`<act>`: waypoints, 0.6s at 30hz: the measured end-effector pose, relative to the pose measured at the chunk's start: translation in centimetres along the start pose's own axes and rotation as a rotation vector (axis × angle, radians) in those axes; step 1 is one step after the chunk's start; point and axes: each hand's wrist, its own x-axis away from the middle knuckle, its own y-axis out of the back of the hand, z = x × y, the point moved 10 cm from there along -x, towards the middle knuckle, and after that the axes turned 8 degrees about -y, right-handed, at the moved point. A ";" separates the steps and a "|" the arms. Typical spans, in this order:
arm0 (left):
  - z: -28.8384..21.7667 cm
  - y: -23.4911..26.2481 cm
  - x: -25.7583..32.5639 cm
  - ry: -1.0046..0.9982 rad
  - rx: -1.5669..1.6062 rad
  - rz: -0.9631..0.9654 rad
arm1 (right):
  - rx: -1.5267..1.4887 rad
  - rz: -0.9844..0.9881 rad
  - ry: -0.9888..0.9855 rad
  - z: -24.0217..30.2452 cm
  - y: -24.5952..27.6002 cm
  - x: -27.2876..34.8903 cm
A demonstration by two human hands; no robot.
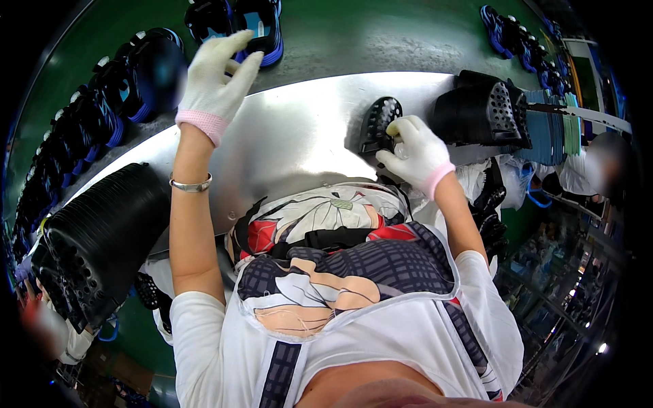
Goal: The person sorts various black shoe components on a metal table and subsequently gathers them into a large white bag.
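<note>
My left hand (216, 85), in a white glove with a pink cuff, reaches over the far left of the metal table with fingers spread and nothing visible between them. Its fingertips overlap a black-and-blue shoe (271, 37) in the view; whether they touch it, I cannot tell. My right hand (416, 151), gloved the same way, has its fingers bent at the right edge of a black perforated shoe piece (378, 121). Thumb and forefinger close around that edge, and part of the piece is hidden behind them.
A bare metal tabletop (292, 129) curves around me. Nested black shoe pieces stand in a stack (109, 231) at left and another stack (476, 112) at right. Beyond the table, a row of black-and-blue shoes (88, 122) lines a green surface (360, 34). Blue sheets (541, 126) sit far right.
</note>
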 end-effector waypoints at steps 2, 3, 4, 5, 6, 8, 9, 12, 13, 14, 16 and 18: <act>0.3 -2.4 0.4 0.099 0.291 0.112 | -0.046 -0.085 0.079 1.9 2.7 0.3; -0.1 -4.1 1.0 0.201 0.489 0.179 | -0.110 -0.130 0.150 3.4 3.9 0.4; -1.0 -5.9 1.7 0.303 0.686 0.245 | -0.133 -0.162 0.234 5.0 4.7 0.5; -1.3 -7.9 2.9 0.393 0.879 0.337 | -0.158 -0.192 0.327 6.9 5.6 0.7; -1.6 -10.1 4.3 0.481 1.073 0.430 | -0.184 -0.222 0.418 8.6 6.4 0.9; -4.1 -11.6 5.3 0.464 1.520 0.546 | -0.250 -0.179 0.439 10.3 6.2 0.4; -4.2 -11.5 5.2 0.452 1.562 0.488 | -0.291 -0.158 0.437 10.7 5.9 -0.1; -2.7 -10.1 4.2 0.426 1.510 0.276 | -0.329 -0.100 0.363 10.9 4.5 -2.2; -1.9 -9.5 3.9 0.419 1.462 0.202 | -0.318 -0.094 0.316 10.8 4.1 -2.9; -1.2 -9.0 3.7 0.415 1.453 0.142 | -0.306 -0.090 0.265 10.6 3.6 -3.6; 0.5 -8.3 3.7 0.405 1.432 0.022 | -0.281 -0.114 0.220 10.5 2.5 -4.9; 1.8 -7.5 3.4 0.399 1.348 -0.063 | -0.266 -0.064 0.117 10.3 1.1 -6.1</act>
